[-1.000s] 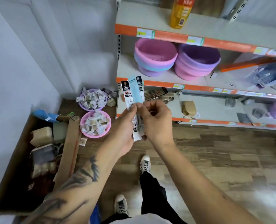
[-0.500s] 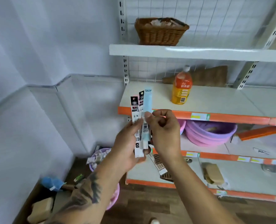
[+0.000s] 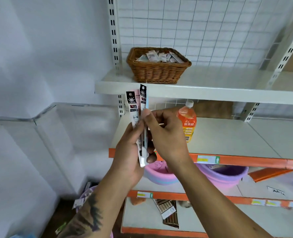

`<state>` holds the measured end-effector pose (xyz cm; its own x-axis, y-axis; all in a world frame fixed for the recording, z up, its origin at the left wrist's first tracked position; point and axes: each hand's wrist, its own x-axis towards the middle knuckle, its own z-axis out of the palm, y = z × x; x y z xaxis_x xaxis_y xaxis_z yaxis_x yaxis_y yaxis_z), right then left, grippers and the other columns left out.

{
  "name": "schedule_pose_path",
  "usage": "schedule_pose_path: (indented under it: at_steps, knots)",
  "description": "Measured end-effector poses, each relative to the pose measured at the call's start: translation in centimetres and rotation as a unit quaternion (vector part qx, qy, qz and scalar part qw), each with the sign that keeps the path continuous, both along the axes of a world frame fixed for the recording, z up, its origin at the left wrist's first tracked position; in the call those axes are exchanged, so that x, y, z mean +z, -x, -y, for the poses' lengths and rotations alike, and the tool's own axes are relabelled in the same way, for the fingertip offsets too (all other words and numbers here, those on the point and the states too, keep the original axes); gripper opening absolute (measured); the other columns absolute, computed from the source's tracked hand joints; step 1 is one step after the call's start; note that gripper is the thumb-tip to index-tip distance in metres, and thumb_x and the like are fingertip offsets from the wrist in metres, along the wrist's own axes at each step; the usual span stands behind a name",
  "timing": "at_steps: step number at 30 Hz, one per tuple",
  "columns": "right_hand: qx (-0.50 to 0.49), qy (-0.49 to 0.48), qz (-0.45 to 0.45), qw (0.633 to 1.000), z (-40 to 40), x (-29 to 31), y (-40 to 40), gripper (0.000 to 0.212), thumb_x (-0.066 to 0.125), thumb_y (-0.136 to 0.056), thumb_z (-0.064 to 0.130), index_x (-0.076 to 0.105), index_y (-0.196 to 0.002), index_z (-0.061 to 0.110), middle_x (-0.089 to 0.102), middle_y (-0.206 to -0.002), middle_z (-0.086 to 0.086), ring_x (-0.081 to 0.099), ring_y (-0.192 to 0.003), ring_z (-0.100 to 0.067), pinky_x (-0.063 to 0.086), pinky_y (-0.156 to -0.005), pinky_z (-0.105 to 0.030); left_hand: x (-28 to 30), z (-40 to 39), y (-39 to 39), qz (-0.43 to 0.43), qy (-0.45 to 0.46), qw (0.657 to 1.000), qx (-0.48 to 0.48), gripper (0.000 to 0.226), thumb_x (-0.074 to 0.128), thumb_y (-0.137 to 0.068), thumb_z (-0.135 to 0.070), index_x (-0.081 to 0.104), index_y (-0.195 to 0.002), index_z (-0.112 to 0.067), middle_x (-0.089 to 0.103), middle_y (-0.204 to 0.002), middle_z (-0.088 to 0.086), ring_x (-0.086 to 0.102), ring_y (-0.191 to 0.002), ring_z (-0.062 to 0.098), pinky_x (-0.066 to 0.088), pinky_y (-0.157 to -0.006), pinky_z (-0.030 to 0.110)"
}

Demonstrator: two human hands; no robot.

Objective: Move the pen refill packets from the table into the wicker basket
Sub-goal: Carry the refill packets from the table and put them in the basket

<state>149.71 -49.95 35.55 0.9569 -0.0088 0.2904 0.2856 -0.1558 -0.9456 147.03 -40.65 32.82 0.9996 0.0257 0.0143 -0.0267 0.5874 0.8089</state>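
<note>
The slim black-and-white pen refill packets (image 3: pixel 136 117), fanned upright, are sitting below the brown woven wicker basket (image 3: pixel 157 67) on the white top shelf (image 3: pixel 210 90). The left hand (image 3: pixel 128 152) is gripping their lower ends while the right hand (image 3: pixel 166 133) is pinching one near mid-length. Judging by the loose fan, a slippery packet could be sliding out during the lift, or catching the shelf's front edge.

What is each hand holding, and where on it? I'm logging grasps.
The left hand grips the pen refill packets around their lower half; the right hand pinches them near mid-length with thumb and fingers.
</note>
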Motion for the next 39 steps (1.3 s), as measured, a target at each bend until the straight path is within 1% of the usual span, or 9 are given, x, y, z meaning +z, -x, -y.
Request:
schedule_pose_path:
  at_steps: [4,10,13,16,20,26,31,35,39]
  knots:
    - [0.002,0.034,-0.015,0.999,-0.4,2.6,-1.7,0.047,0.065,-0.099,0.038,0.064,-0.072,0.001,0.055,-0.055,0.000,0.048,-0.053,-0.010,0.043,-0.055,-0.032,1.0,-0.8,-1.3,0.027,-0.072,0.995,0.067,0.014,0.055,-0.105,-0.028,0.060,-0.110,-0.015,0.049,-0.065,0.004,0.042,-0.048,0.017,0.029,-0.047,0.023]
    - [0.016,0.060,-0.007,0.998,-0.9,6.3,-3.8,0.033,0.059,-0.100,0.025,0.069,-0.088,-0.003,0.066,-0.087,-0.029,0.064,-0.068,-0.037,0.056,-0.067,-0.065,3.6,-3.2,-4.0,0.034,-0.059,0.996,0.065,0.025,0.051,-0.106,-0.028,0.064,-0.126,-0.018,0.063,-0.082,0.010,0.046,-0.049,0.016,0.030,-0.047,0.024]
    - [0.022,0.034,0.027,0.999,-0.6,10.2,-5.5,0.018,0.062,-0.102,0.019,0.076,-0.091,0.012,0.076,-0.089,-0.015,0.074,-0.083,-0.038,0.063,-0.069,-0.056,5.1,-4.7,-5.6,0.026,-0.014,0.999,0.024,0.022,0.054,-0.104,-0.028,0.063,-0.120,-0.017,0.055,-0.075,0.008,0.040,-0.047,0.016,0.027,-0.045,0.020]
    - [-0.056,0.042,0.098,0.993,-0.3,14.6,-10.1,0.009,0.069,-0.097,0.019,0.067,-0.106,0.021,0.075,-0.093,-0.005,0.072,-0.074,-0.017,0.057,-0.058,-0.029,6.3,-6.1,-6.9,0.014,0.016,0.999,-0.038,0.027,0.053,-0.102,-0.039,0.062,-0.123,-0.023,0.054,-0.073,0.002,0.039,-0.046,0.012,0.029,-0.041,0.018]
    - [-0.147,0.253,0.088,0.952,0.0,16.9,-19.3,0.011,0.065,-0.098,0.025,0.066,-0.106,0.017,0.066,-0.095,-0.003,0.063,-0.072,-0.015,0.042,-0.049,-0.017,7.0,-7.3,-7.8,-0.009,0.046,0.996,-0.075,0.026,0.053,-0.101,-0.044,0.059,-0.113,-0.022,0.051,-0.070,0.000,0.039,-0.042,0.009,0.030,-0.039,0.017]
    - [-0.210,0.510,0.014,0.834,-0.9,15.3,-23.9,0.010,0.063,-0.091,0.016,0.065,-0.099,0.010,0.066,-0.106,-0.012,0.063,-0.098,-0.034,0.053,-0.081,-0.040,6.8,-8.1,-8.3,-0.027,0.074,0.992,-0.099,0.026,0.051,-0.103,-0.043,0.056,-0.105,-0.018,0.049,-0.068,0.000,0.039,-0.040,0.010,0.030,-0.040,0.018]
    - [-0.148,0.321,0.202,0.914,-1.1,15.4,-16.3,0.019,0.063,-0.096,0.033,0.073,-0.088,0.019,0.072,-0.087,0.003,0.066,-0.081,-0.014,0.056,-0.073,-0.033,6.9,-7.4,-8.8,-0.023,0.062,0.992,-0.108,0.026,0.052,-0.103,-0.042,0.059,-0.106,-0.017,0.048,-0.070,0.000,0.035,-0.044,0.010,0.026,-0.043,0.021]
    - [-0.042,0.287,0.171,0.942,-3.4,11.8,-8.9,0.030,0.068,-0.091,0.054,0.067,-0.081,0.026,0.066,-0.068,0.009,0.061,-0.064,-0.003,0.043,-0.054,-0.020,7.0,-6.0,-9.0,0.001,0.019,0.996,-0.086,0.024,0.050,-0.103,-0.038,0.057,-0.091,-0.018,0.048,-0.066,-0.002,0.038,-0.043,0.009,0.026,-0.041,0.020]
    - [-0.034,0.201,0.115,0.972,-3.5,10.5,-9.2,0.019,0.076,-0.089,0.039,0.063,-0.086,0.026,0.071,-0.074,0.007,0.067,-0.069,-0.004,0.053,-0.061,-0.023,6.8,-4.8,-9.1,0.035,-0.013,0.998,-0.042,0.024,0.050,-0.104,-0.033,0.055,-0.087,-0.017,0.050,-0.064,0.000,0.042,-0.043,0.012,0.028,-0.042,0.019]
